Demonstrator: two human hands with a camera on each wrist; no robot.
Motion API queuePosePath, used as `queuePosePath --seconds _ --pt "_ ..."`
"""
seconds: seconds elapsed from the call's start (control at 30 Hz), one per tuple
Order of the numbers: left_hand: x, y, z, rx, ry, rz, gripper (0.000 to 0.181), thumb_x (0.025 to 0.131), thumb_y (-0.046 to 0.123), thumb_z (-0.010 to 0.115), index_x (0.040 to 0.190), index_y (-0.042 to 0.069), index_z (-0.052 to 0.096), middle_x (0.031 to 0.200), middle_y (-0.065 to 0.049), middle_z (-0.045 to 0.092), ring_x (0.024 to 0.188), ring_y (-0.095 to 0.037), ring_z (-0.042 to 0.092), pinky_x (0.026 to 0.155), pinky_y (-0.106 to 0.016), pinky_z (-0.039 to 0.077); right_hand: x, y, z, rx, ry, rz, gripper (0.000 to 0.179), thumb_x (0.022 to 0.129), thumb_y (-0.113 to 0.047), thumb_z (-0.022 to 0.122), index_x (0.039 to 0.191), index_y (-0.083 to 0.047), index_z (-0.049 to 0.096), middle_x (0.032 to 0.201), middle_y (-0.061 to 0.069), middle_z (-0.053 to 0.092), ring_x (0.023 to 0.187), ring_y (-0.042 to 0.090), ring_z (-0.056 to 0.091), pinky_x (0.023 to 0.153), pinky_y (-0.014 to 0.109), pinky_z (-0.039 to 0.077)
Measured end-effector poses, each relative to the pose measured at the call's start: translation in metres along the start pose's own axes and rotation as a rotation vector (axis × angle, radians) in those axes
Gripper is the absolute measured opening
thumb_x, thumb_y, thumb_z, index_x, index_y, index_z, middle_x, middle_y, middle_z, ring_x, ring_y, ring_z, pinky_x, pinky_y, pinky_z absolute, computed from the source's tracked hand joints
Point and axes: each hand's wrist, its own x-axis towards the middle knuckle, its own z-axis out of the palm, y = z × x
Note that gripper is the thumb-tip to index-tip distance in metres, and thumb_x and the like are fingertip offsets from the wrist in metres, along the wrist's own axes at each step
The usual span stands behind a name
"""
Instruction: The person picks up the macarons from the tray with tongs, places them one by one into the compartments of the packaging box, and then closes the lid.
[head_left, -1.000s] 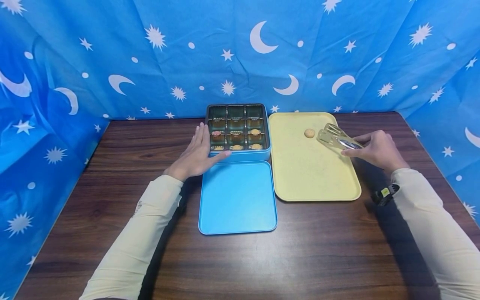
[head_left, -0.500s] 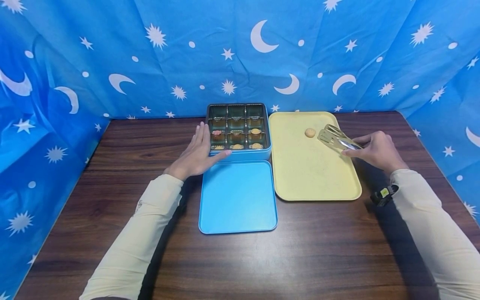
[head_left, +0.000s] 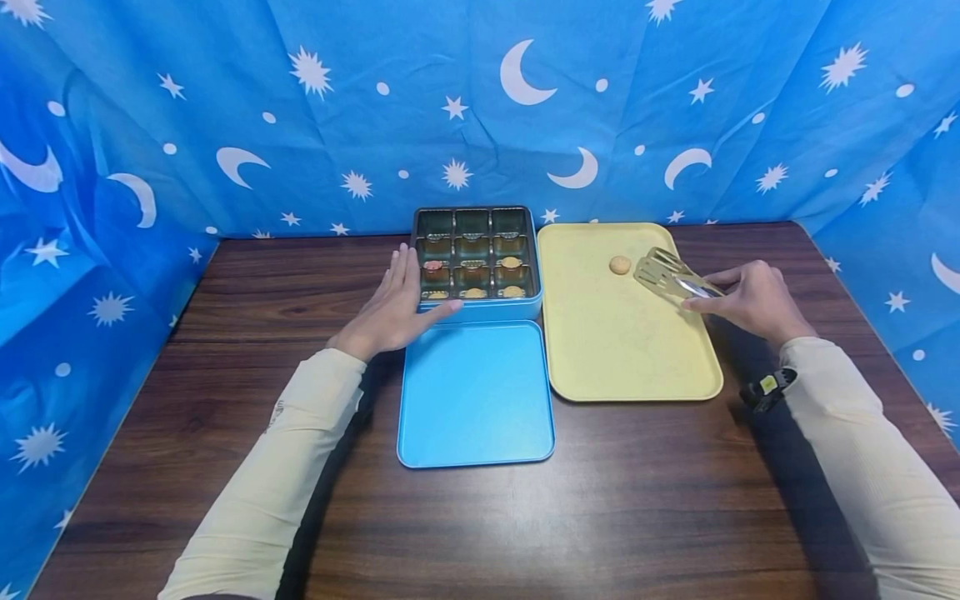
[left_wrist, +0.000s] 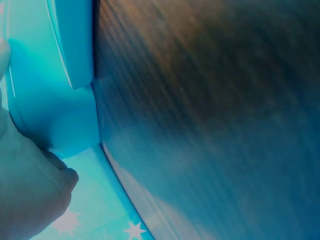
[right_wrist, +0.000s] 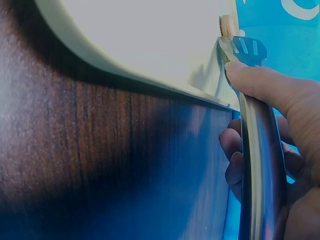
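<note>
My left hand [head_left: 390, 308] rests against the left side and front corner of a blue tin [head_left: 487, 312], fingers straight and thumb along its front wall. Inside the tin a dark divided insert [head_left: 472, 223] has cookies in its nearer compartments, one pink cookie [head_left: 433, 266] among them. My right hand [head_left: 761, 302] grips gold slotted tongs [head_left: 663, 275] above the yellow tray [head_left: 630, 358]. The tongs' two blades stand apart with nothing between them. Just left of their tips a round cookie [head_left: 619, 265] lies on the tray. The right wrist view shows thumb and fingers around the tongs' handles [right_wrist: 260, 165].
A blue lid [head_left: 476, 396] lies on the dark wooden table [head_left: 637, 500] in front of the tin. The yellow tray stands directly right of the tin. A blue curtain [head_left: 420, 117] with moons and stars hangs behind and at both sides.
</note>
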Motion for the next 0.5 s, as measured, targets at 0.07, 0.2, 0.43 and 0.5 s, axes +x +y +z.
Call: queuePosePath --seconds 0.07,0.2,0.43,0.5 --pt "-0.0002 -0.0001 -0.0001 -0.002 0.002 0.001 0.115 0.093 0.079 0.039 0.158 0.002 -0.018 0.165 -0.015 -0.025 0.153 -0.032 -0.017 0.123 -0.052 0.001 -0.0001 -0.0005 -0.0007 0.000 0.004 -0.003 0.071 0.079 -0.043 0.087 0.124 0.009 0.068 0.078 0.011 0.071 0.064 0.024 0.054 0.050 0.033 0.039" --pt "-0.0008 -0.0002 -0.0002 -0.010 -0.002 -0.003 0.115 0.093 0.079 0.039 0.158 0.003 -0.018 0.164 -0.014 -0.026 0.153 -0.031 -0.018 0.123 -0.051 0.000 -0.0003 -0.0021 -0.0025 -0.002 0.010 -0.016 0.069 0.079 -0.042 0.087 0.123 0.008 0.069 0.079 0.013 0.071 0.061 0.023 0.053 0.048 0.033 0.038" --pt "-0.0011 -0.0005 0.0000 -0.002 0.003 -0.001 0.116 0.092 0.080 0.039 0.158 0.003 -0.018 0.165 -0.015 -0.024 0.153 -0.031 -0.018 0.123 -0.053 0.001 0.0013 -0.0067 -0.0066 -0.026 0.031 -0.047 0.070 0.078 -0.043 0.088 0.122 0.009 0.069 0.086 0.018 0.074 0.063 0.022 0.054 0.050 0.032 0.040" --pt "-0.0005 -0.0008 0.0003 0.000 0.005 0.000 0.116 0.093 0.079 0.039 0.158 0.003 -0.018 0.165 -0.015 -0.025 0.153 -0.031 -0.018 0.123 -0.053 0.002 0.0017 -0.0084 -0.0080 -0.040 0.030 -0.053 0.071 0.079 -0.044 0.087 0.123 0.009 0.069 0.084 0.018 0.074 0.062 0.022 0.053 0.050 0.032 0.040"
